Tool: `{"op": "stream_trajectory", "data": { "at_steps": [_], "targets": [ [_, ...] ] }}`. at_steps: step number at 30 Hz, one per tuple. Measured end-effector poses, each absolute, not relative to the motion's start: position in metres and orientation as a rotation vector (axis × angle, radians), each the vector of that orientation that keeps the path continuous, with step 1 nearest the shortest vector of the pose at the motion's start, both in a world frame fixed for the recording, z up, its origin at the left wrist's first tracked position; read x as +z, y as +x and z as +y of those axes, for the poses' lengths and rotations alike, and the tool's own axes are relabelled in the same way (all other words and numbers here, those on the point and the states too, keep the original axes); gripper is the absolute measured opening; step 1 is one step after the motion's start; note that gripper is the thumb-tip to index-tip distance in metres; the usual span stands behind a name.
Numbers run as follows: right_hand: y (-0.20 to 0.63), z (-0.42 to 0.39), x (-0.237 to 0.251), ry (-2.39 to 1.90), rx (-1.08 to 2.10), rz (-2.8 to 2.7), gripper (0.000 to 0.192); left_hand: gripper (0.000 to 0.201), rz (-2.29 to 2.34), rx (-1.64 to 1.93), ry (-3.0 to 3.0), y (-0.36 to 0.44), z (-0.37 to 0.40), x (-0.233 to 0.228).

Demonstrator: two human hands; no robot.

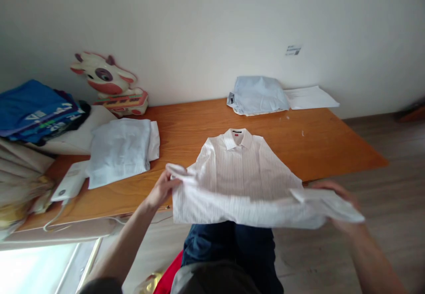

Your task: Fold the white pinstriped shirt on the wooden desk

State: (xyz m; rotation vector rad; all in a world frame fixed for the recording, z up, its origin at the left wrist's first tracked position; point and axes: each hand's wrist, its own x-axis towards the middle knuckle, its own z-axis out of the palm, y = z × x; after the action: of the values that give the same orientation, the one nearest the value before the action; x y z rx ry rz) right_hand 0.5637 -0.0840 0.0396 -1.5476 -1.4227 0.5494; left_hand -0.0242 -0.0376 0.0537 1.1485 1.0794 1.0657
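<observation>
A white shirt with thin stripes (237,165) lies with its collar toward the wall, its upper part flat on the wooden table. Its lower part hangs over the front edge above my legs, smeared by motion. My left hand (163,187) pinches the shirt at the left, thumb and fingers closed on a folded bit that looks like a cuff. At the right, my right hand (341,201) holds another folded end, which covers most of its fingers; both hand and cloth are blurred there.
On the wooden table (186,121) lie folded light-blue cloth (121,150), a folded pale-blue shirt (259,94) and white paper (310,98). A cow toy keyboard (109,81) leans by the wall. Blue clothes (36,110) are piled left, near a white device (71,181) with a cable.
</observation>
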Motion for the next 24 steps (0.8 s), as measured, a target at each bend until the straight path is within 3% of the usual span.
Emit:
{"op": "stream_trajectory", "data": {
  "at_steps": [4,8,13,18,24],
  "targets": [
    [0.538,0.048,0.045,-1.451,0.697,-1.321,0.046,0.046,1.147,1.145,1.030,0.000,0.084,0.045],
    [0.523,0.121,0.028,-1.531,0.715,-1.453,0.048,0.040,1.129,1.104,0.962,0.021,0.149,0.030],
    [0.523,0.130,0.000,-1.554,0.724,-1.449,0.048,0.044,0.984,1.096,0.892,0.009,0.157,0.010],
    [0.526,0.131,-0.014,-1.592,0.678,-1.400,0.047,0.064,0.935,1.209,0.906,-0.002,0.157,-0.003],
    [0.527,0.137,-0.021,-1.627,0.680,-1.373,0.045,0.065,0.990,1.252,0.964,0.007,0.158,-0.005]
  ]
}}
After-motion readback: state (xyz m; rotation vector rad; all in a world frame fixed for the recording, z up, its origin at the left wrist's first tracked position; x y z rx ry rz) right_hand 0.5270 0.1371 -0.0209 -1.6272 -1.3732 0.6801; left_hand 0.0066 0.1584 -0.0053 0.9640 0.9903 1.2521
